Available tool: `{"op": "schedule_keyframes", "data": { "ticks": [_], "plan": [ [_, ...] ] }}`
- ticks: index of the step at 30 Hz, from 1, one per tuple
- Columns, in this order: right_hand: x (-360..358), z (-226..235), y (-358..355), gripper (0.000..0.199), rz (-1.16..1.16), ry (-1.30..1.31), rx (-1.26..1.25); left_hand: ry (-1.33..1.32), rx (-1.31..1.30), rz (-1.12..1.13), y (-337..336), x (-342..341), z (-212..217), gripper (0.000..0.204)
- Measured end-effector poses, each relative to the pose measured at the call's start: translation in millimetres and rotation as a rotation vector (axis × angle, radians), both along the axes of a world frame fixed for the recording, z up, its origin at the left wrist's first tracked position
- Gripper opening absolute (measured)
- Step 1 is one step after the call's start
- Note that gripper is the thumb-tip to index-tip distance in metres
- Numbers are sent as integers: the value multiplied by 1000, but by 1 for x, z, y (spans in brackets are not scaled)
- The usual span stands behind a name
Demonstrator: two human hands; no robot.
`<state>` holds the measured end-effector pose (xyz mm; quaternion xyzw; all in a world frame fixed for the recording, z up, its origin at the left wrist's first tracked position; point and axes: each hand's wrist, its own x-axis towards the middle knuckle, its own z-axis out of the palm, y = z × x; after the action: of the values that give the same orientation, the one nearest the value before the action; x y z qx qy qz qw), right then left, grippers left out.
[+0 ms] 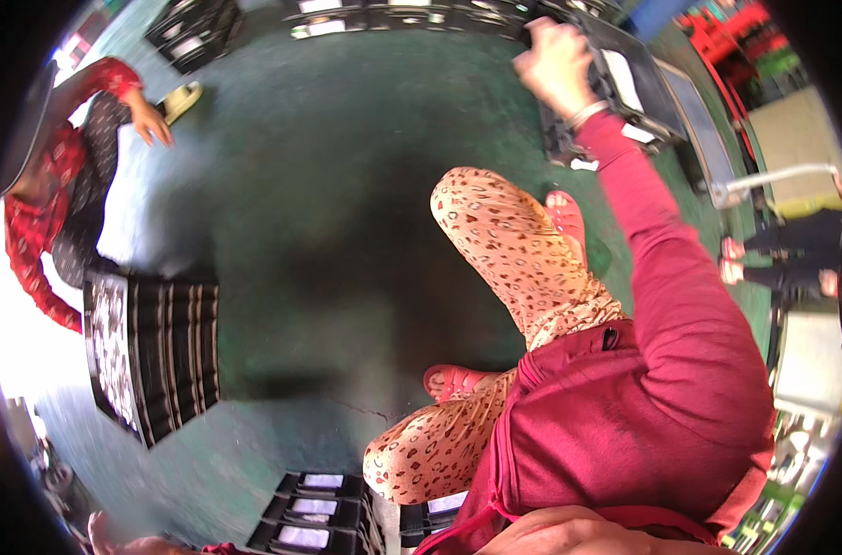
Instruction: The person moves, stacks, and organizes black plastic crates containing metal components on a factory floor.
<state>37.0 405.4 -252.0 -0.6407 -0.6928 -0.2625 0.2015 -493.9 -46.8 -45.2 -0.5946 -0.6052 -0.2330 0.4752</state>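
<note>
My right hand point(558, 67), in a dark pink sleeve, is stretched out toward the upper right beside a stack of black crates point(657, 79). Its fingers are curled near the rim of the top crate; whether they grip it is hard to see. White paper sheets point(622, 81) lie in or on these crates. At the lower left edge, my left hand point(130, 544) shows only in part and is blurred. Several black crates with white labels point(315, 518) stand on the floor to the right of that hand.
A crouching person in a red patterned shirt point(65, 171) reaches to a tall stack of black crates point(176, 351) on the left. More black crates point(412, 17) line the far side. Another person's legs point(791, 250) and a metal-framed cart point(703, 129) are at the right.
</note>
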Motion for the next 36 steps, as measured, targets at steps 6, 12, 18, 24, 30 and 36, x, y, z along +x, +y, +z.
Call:
{"op": "schedule_keyframes", "data": {
  "ticks": [6,12,18,24,30,36],
  "plan": [
    [357,48,-10,70,-882,230,-458,-639,-798,-514,263,138,-128,40],
    [365,-20,3,86,13,873,-597,-1091,-1141,-753,469,428,-217,69],
    [379,-21,-20,70,-233,1430,-576,-1394,-1072,-926,539,607,-310,82],
    [353,95,-14,18,587,523,-319,-1972,-956,-1057,524,582,-220,32],
    [258,168,-6,29,641,1069,-316,-1207,-728,-644,539,475,-80,18],
    [130,108,49,67,1161,1371,-1400,-1638,-899,-660,495,252,-72,43]
  ]
}}
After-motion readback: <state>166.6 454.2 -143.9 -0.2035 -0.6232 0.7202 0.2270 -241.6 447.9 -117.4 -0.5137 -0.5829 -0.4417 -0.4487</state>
